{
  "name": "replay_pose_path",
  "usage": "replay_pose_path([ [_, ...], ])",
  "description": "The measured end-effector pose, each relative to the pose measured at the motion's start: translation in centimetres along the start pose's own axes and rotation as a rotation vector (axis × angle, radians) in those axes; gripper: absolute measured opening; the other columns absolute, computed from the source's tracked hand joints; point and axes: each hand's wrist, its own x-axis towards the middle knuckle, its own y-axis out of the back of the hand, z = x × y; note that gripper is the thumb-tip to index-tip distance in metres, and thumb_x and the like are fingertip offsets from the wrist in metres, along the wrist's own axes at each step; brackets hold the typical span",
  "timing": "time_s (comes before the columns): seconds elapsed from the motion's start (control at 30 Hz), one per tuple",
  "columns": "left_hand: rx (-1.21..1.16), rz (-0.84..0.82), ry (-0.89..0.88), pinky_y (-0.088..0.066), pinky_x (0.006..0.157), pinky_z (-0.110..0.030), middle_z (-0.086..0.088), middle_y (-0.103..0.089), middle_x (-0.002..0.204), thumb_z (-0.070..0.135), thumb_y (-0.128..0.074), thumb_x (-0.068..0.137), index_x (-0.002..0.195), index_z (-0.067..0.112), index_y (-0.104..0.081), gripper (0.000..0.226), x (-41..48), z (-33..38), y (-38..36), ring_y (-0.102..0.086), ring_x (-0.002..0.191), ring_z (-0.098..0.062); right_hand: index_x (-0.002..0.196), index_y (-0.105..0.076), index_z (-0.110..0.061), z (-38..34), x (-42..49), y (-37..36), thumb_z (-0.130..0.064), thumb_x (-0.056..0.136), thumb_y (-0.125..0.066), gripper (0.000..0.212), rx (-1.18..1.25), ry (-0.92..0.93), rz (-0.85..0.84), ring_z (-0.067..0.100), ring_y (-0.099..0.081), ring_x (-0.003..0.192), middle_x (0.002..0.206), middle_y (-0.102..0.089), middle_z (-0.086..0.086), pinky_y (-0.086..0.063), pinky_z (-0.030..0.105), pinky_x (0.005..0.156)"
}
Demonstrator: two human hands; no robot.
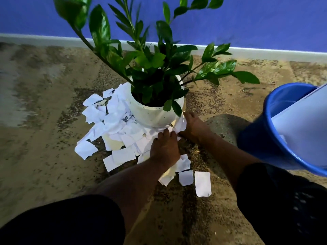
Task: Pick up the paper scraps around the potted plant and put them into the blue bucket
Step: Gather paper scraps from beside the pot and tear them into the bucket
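Note:
Several white paper scraps (pixel 113 119) lie heaped on the floor to the left of and in front of a white pot (pixel 154 115) holding a green leafy plant (pixel 159 68). My left hand (pixel 164 150) lies palm down on the scraps in front of the pot, its fingertips curled into them. My right hand (pixel 192 127) is just beside it at the pot's front right base, gripping scraps between fingers and thumb. A few loose scraps (pixel 202 183) lie nearer to me. The blue bucket (pixel 256 144) stands at the right, tilted toward me, with a large white sheet (pixel 304 131) in it.
The floor is brown speckled stone (pixel 53 138). A blue wall (pixel 247 20) with a white skirting board runs behind the plant. Long leafy stems reach out left and right above the pot. My dark-clad knees fill the bottom corners.

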Motion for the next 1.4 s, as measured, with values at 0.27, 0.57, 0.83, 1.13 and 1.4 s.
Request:
replay_pose_path([
  [0.27,0.052,0.041,0.002,-0.048,0.083,-0.035,-0.012,-0.06,0.114,0.041,-0.047,0.092,0.113,0.013,-0.054,0.035,0.8,0.1,0.2,-0.056,0.106,-0.029,0.145,-0.03,-0.005,0.7,1.1,0.0,-0.02,0.08,-0.073,0.08,-0.014,0.018,0.007,0.036,-0.047,0.125,0.145,-0.036,0.019,-0.044,0.038,0.098],
  [0.57,0.069,0.016,0.013,-0.05,0.088,-0.031,-0.013,-0.059,0.118,0.019,-0.055,0.093,0.118,0.011,-0.054,0.026,0.8,0.4,1.4,-0.06,0.108,-0.026,0.135,-0.041,-0.008,0.4,0.8,0.2,-0.03,0.079,-0.074,0.069,-0.066,-0.043,-0.05,0.038,-0.057,0.106,0.132,-0.039,0.024,-0.049,0.039,0.086],
  [0.83,0.005,0.022,-0.016,-0.04,0.106,-0.028,-0.011,-0.055,0.134,0.02,-0.055,0.095,0.132,0.008,-0.048,0.04,1.3,0.3,2.1,-0.053,0.123,-0.022,0.128,-0.054,-0.008,0.2,-1.2,1.4,-0.021,0.087,-0.065,0.045,0.063,-0.086,0.084,0.033,-0.058,0.108,0.123,-0.06,0.018,-0.047,0.034,0.086],
  [1.13,-0.116,0.094,-0.105,-0.036,0.104,-0.028,-0.01,-0.055,0.13,0.024,-0.046,0.098,0.128,0.01,-0.05,0.033,1.2,3.1,6.6,-0.049,0.123,-0.023,0.121,-0.059,-0.01,-0.5,-6.0,5.9,-0.017,0.091,-0.057,0.031,0.104,-0.132,0.205,0.019,-0.056,0.083,0.108,-0.066,0.011,-0.041,0.024,0.069],
  [1.4,-0.628,0.259,-0.27,-0.052,0.086,-0.029,-0.003,-0.074,0.099,0.021,-0.054,0.074,0.095,0.018,-0.074,0.029,1.6,10.2,15.9,-0.068,0.097,-0.02,0.092,-0.066,-0.011,-2.8,-9.9,14.1,-0.026,0.089,-0.055,0.019,0.043,-0.182,0.483,0.033,-0.066,0.083,0.089,-0.071,0.014,-0.041,0.027,0.062],
])
